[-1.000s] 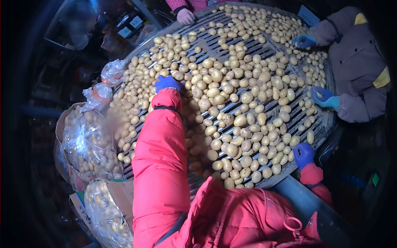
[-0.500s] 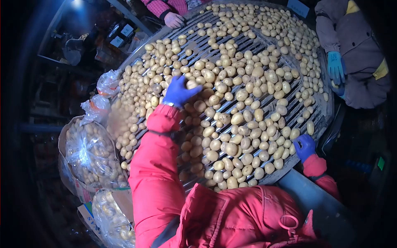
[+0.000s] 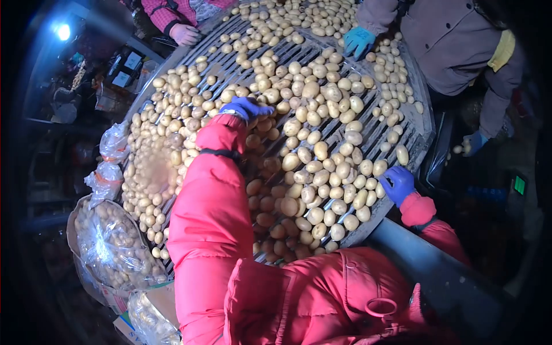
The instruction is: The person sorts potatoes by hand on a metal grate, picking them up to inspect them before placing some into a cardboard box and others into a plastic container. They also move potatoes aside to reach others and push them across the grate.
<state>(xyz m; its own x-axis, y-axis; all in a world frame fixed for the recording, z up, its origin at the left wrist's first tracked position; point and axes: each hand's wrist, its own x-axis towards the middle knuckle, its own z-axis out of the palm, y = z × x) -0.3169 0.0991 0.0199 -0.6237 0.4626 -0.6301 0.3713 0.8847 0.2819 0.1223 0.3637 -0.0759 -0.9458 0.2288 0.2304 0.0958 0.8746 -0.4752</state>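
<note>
Potatoes (image 3: 322,150) lie spread over a slatted metal sorting table (image 3: 227,30). My left hand (image 3: 244,107), in a blue-purple glove, reaches over the middle of them. Its visible fingers stretch to the right among the potatoes, and the far side of the hand is hidden from me. At the table's near right rim is my right hand (image 3: 398,185), gloved in the same colour, beside the outermost potatoes. Its fingers are bent and a little apart, with nothing visible in them.
A co-worker's light-blue glove (image 3: 359,42) rests over potatoes at the far right; their other hand (image 3: 475,142) holds potatoes beside the table. Another person's pink glove (image 3: 184,34) touches the far left edge. Plastic bags of potatoes (image 3: 115,241) stand in boxes at left.
My view has shifted, so the table sits further left. My left hand has turned and its fingers are less spread. The co-worker's light-blue glove has moved onto the potatoes.
</note>
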